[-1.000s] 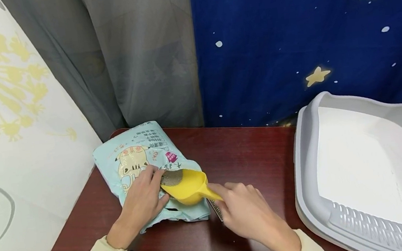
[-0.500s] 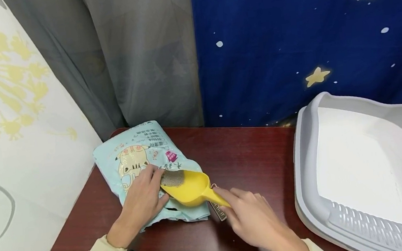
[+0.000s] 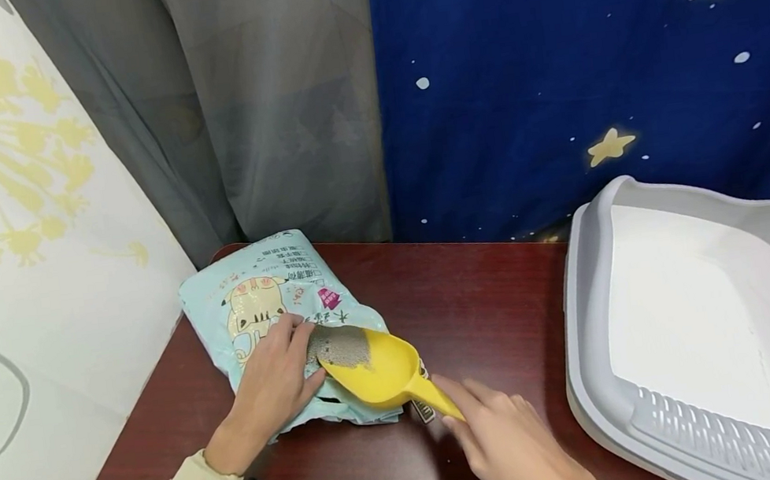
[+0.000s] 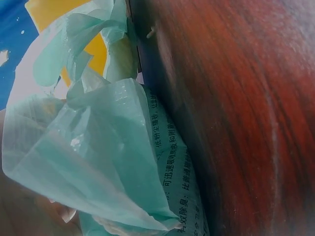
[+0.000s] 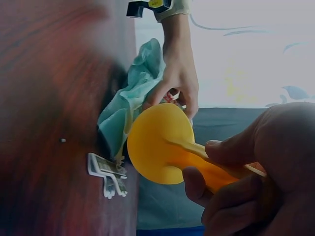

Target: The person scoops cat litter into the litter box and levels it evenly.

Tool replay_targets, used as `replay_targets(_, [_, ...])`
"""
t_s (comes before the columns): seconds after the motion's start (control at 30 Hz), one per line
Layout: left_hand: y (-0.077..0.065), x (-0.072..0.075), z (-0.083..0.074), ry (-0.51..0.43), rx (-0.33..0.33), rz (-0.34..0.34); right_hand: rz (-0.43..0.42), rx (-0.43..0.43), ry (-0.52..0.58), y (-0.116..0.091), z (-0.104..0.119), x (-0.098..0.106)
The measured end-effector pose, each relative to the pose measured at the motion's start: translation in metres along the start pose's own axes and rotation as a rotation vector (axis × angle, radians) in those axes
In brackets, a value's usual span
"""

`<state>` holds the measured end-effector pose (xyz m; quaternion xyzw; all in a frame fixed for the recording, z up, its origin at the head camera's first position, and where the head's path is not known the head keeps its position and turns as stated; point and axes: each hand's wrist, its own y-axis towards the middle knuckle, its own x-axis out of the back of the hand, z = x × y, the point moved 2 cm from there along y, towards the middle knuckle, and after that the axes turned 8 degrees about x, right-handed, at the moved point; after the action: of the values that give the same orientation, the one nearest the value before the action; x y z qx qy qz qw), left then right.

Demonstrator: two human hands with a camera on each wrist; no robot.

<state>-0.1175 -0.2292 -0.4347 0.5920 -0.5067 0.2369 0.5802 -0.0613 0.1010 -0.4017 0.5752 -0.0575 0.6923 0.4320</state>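
Observation:
A light blue plastic bag (image 3: pixel 289 271) with a cartoon animal printed on it lies on the table. My left hand (image 3: pixel 269 384) grips the bag at its mouth, thumb and fingers on either side in the right wrist view. My right hand (image 3: pixel 514 435) holds a yellow scoop (image 3: pixel 388 366) by its handle, fingers wrapped round it in the right wrist view. Grey granules (image 3: pixel 343 346) lie in the front part of the scoop, whose tip is at the bag's mouth. Crumpled bag plastic (image 4: pixel 98 137) fills much of the left wrist view; the left fingers are hidden there.
A grey tray with high sides and a white inside (image 3: pixel 596 311) stands at the right of the dark red wooden table (image 3: pixel 477 293). A small pale clip-like piece (image 5: pixel 107 174) lies beside the bag. Curtains and a patterned white panel (image 3: pixel 45 326) border the table.
My right hand has drawn the scoop back, rightward and toward me, out of the bag's mouth, so more granules show. The left hand and the bag have hardly moved.

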Motion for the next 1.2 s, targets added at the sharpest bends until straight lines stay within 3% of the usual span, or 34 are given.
replay_targets(0.23, [0.000,0.000,0.001,0.003,-0.005,-0.002,0.035,-0.027,-0.043,-0.008,-0.001,-0.006])
replay_targets(0.47, [0.000,0.000,0.001,0.016,0.007,0.014,0.079,-0.074,0.010,-0.009,-0.002,-0.014])
replay_targets(0.67, [0.001,-0.001,0.001,0.014,0.006,0.014,0.055,-0.049,0.006,-0.006,-0.004,-0.020])
replay_targets(1.2, [0.000,0.000,0.000,0.009,0.024,0.034,0.087,-0.012,0.004,0.012,-0.003,-0.031])
